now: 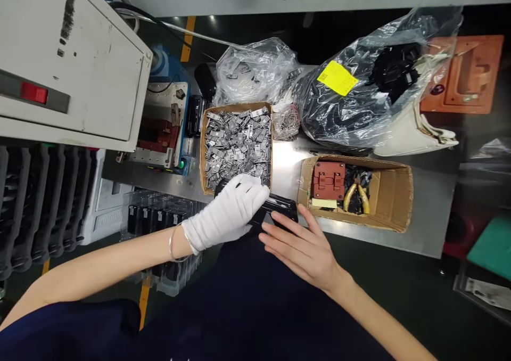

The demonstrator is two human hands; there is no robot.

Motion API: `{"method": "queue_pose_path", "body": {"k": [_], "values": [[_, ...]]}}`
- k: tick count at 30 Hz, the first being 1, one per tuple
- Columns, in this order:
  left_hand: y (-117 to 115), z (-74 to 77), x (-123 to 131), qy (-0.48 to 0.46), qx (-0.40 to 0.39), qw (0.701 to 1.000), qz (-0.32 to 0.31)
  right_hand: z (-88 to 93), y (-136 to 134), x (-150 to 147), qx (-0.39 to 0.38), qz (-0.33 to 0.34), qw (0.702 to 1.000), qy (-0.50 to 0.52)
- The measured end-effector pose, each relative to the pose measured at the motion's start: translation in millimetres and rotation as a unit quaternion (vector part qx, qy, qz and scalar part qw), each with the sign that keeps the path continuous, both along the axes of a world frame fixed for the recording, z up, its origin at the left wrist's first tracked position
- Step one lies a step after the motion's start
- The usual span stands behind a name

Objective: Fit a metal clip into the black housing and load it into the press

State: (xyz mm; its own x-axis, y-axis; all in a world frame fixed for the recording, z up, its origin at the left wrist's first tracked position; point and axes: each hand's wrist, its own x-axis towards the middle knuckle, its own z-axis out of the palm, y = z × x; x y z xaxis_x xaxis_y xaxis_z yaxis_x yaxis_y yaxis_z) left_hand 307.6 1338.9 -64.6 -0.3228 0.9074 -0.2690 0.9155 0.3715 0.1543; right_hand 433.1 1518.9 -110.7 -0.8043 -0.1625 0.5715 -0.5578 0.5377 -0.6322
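your gloved left hand point(229, 212) covers most of the black part point(279, 207), so you cannot make out its full shape; only a dark, glossy, longish end shows at 3 o'clock from the glove, lying at the near edge of the metal table point(423, 212). the left hand's fingers curl down over it, gripping it. your bare right hand point(301, 244) lies flat and open, fingertips touching the part from 5 o'clock. at 12 o'clock from the glove sits a cardboard box of small grey metal pieces point(237, 142). at 2 o'clock, another cardboard box point(393, 196) holds a red block point(328, 180) and yellow-handled pliers point(356, 197), half buried in dark bits.
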Motion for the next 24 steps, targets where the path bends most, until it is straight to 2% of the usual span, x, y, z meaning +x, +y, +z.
{"method": "queue_pose_path", "body": {"k": [4,6,9,13,16,18,20,21,22,24], "values": [[5.6,-10.4,4.0,0.044,-0.035,0.998,-0.009,-2.6,-9.3,2.1,0.027,-0.008,1.0,-0.002],[7.1,-11.9,3.4,0.037,-0.036,0.999,-0.011,-1.0,-10.8,3.1,0.037,-0.005,0.999,-0.003],[6.3,-6.2,-0.7,-0.008,-0.021,1.0,0.006,-0.6,-1.6,5.2,0.025,-0.033,0.999,-0.01],[4.7,4.8,-2.2,-0.035,0.023,0.999,0.029,-11.7,11.9,10.1,0.017,-0.057,0.998,-0.016],[5.5,8.4,1.9,-0.037,0.06,0.997,0.043,-21.3,7.3,14.1,-0.026,-0.081,0.996,-0.021],[6.4,8.9,4.9,-0.028,0.061,0.996,0.051,-23.9,-0.4,15.9,-0.108,-0.123,0.986,-0.043],[6.6,8.5,6.6,-0.007,0.05,0.997,0.06,-23.6,-6.5,15.8,-0.238,-0.184,0.945,-0.125],[6.3,8.0,6.7,0.012,0.043,0.997,0.061,-22.9,-7.5,14.8,-0.31,-0.197,0.91,-0.192],[5.8,7.2,6.4,0.035,0.036,0.997,0.059,-22.1,-7.1,13.3,-0.374,-0.186,0.867,-0.273],[3.9,5.0,4.8,0.076,0.028,0.996,0.046,-20.9,-2.9,9.7,-0.45,-0.106,0.775,-0.431]]}}
